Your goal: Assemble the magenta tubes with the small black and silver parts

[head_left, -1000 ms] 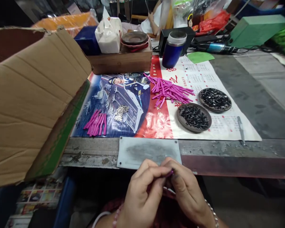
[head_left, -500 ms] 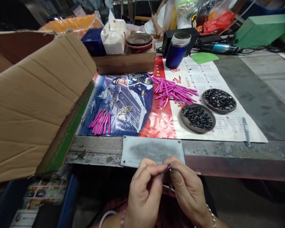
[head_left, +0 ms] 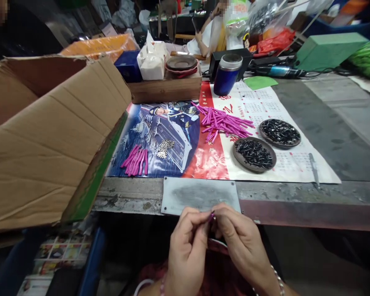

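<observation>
My left hand is closed in a pinch on a small magenta stick, mostly hidden by the fingers. The fingertips of my right hand meet its end, pinched around a tiny shiny bit too small to name. Both hands are just in front of a grey metal plate at the bench edge. Beyond it lie a loose pile of magenta sticks, a smaller row of magenta sticks and a heap of small silvery rings. Two dishes, a near one and a far one, hold small black pieces.
An open cardboard box stands at the left. Behind the poster are a wooden box, a blue cup and a green box. Tweezers lie at the right. Another person's arm shows at the back.
The view has shifted slightly, so the bench items sit a little differently in the picture. My hands keep their pinch, with the magenta stick tilted slightly differently between the fingertips.
</observation>
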Demonstrator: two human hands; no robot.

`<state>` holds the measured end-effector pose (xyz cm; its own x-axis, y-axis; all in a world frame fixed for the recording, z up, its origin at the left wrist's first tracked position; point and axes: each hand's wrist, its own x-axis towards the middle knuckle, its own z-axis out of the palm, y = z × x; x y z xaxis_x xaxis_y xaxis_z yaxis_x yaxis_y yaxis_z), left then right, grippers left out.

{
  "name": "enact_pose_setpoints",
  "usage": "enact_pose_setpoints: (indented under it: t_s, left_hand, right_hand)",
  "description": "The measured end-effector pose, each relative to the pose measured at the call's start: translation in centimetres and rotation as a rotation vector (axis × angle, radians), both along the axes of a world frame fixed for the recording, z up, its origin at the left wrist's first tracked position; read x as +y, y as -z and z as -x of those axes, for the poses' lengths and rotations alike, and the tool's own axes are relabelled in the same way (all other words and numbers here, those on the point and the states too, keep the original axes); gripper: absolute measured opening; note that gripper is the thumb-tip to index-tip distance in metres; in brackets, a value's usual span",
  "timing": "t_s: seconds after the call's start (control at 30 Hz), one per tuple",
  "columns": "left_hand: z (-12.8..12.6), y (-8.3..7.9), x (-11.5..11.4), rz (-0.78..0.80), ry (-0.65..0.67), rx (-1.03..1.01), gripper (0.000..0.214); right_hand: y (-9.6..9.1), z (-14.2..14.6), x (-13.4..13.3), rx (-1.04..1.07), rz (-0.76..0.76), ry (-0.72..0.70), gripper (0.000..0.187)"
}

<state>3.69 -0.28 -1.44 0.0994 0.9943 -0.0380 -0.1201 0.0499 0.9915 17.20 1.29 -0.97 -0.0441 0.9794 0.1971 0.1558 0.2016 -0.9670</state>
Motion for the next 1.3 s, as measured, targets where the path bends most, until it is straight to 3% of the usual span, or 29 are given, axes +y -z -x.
enact_pose_setpoints:
  t_s: [0.13, 0.57, 0.9, 1.07, 1.3]
  left_hand:
    - [0.1, 0.1, -0.4, -0.016, 0.004, -0.011, 0.023]
    - [-0.7, 0.6, -0.3, -0.057, -0.067, -0.028, 0.027]
    - [-0.7, 0.5, -0.1, 0.003, -0.005, -0.121, 0.019]
    - [-1.0, 0.4, -0.2, 0.036, 0.001, -0.151, 0.017]
    - [-1.5, -0.2, -0.8, 0.022, -0.010, -0.138, 0.016]
  right_hand:
    - [-0.1, 0.0, 0.2, -0.040, 0.008, -0.026, 0.038]
    - [0.3, 0.1, -0.8, -0.302, -0.163, 0.102, 0.008]
    - [0.1, 0.2, -1.1, -0.138, -0.086, 0.110, 0.015]
    - [0.7, 0.9, -1.4, -0.231, -0.212, 0.223, 0.018]
    - [0.8, 0.5, -1.8, -0.356, -0.214, 0.189, 0.025]
